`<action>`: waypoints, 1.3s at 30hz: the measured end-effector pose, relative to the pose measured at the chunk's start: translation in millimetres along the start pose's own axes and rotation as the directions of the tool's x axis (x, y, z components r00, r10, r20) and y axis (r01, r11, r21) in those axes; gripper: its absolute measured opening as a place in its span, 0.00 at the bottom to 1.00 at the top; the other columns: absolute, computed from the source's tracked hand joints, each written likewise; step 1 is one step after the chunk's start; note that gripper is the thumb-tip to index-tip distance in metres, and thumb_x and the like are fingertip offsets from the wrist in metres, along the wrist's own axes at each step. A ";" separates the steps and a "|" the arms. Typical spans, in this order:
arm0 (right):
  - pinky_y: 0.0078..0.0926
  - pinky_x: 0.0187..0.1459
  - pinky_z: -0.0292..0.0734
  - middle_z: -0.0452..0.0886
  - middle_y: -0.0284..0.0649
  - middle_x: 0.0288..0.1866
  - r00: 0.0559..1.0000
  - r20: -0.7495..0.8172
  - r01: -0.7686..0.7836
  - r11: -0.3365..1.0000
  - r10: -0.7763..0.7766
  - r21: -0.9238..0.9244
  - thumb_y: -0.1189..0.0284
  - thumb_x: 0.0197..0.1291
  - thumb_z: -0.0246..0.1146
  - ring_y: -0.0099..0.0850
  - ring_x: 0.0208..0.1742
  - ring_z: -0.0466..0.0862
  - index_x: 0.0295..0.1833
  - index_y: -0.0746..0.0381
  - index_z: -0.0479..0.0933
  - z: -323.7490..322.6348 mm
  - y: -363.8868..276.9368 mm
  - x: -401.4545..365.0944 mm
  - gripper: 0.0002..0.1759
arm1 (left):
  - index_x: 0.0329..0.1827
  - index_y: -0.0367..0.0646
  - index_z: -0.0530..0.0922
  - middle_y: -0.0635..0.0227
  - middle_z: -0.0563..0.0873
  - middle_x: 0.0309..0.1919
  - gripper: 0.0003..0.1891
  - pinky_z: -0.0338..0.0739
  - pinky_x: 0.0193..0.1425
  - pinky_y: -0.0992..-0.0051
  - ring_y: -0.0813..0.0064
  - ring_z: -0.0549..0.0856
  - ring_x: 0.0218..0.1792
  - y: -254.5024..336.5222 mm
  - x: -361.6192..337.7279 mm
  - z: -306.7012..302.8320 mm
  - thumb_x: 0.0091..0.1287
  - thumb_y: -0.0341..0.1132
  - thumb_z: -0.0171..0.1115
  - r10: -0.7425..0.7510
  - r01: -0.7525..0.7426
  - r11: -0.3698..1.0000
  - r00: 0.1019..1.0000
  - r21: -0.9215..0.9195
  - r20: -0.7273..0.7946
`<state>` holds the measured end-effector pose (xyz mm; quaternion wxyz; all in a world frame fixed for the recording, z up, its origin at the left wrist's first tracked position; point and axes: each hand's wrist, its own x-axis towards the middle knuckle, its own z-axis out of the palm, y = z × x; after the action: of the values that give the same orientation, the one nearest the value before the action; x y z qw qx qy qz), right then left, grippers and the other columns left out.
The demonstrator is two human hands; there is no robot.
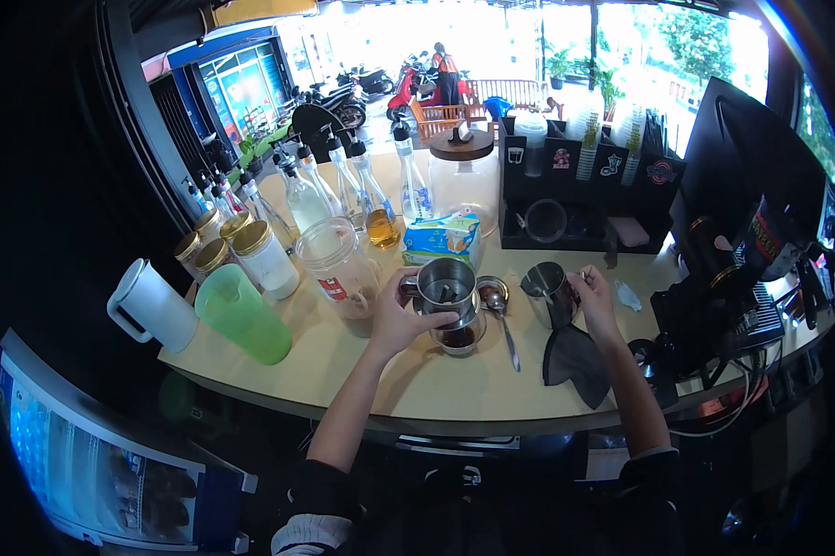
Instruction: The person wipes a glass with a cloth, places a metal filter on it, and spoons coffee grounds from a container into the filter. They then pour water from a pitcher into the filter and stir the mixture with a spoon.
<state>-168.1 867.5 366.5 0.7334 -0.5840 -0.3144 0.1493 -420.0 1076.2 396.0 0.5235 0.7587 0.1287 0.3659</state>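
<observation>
- At 9 o'clock on the counter stands a white pitcher, with a green tumbler touching it at its 3 o'clock.
- Gold-lidded jars cluster at 12 o'clock from the tumbler. Pump bottles stand in a row behind them, toward 1 o'clock.
- A clear plastic jar stands just beside your left hand, at its 10 o'clock.
- Your left hand is half closed around the steel drip filter. The thumb lies on the near wall and the fingers curl round the filter's 9 o'clock side.
- The filter sits on top of a small glass holding dark liquid, near the middle of the counter.
- A spoon lies at 3 o'clock from the glass, its bowl toward 12 and its handle toward 6.
- A blue packet is at 12 o'clock from the filter, with a brown-lidded glass jar behind it.
- The small steel jug stands at 3 o'clock from the filter, apart from it.
- Your right hand holds the jug at its 3 o'clock side, fingers curled in at the rim.
- A black cloth lies at 6 o'clock from the jug.
</observation>
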 end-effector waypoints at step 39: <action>0.27 0.54 0.70 0.72 0.41 0.58 0.812 0.230 0.567 0.632 -0.537 -0.528 0.79 0.56 0.61 0.32 0.60 0.73 0.49 0.61 0.72 123.3 -106.5 -10.0 0.14 | 0.60 0.36 0.70 0.54 0.78 0.54 0.35 0.70 0.64 0.63 0.62 0.77 0.58 -31.9 -28.9 -87.6 0.51 0.41 0.77 0.631 -0.643 0.765 0.733 0.043 -0.254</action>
<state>-269.9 926.5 479.6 0.5243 -0.6481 -0.5259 -0.1689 -494.6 1134.2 371.7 0.3634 0.6910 -0.0818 0.6195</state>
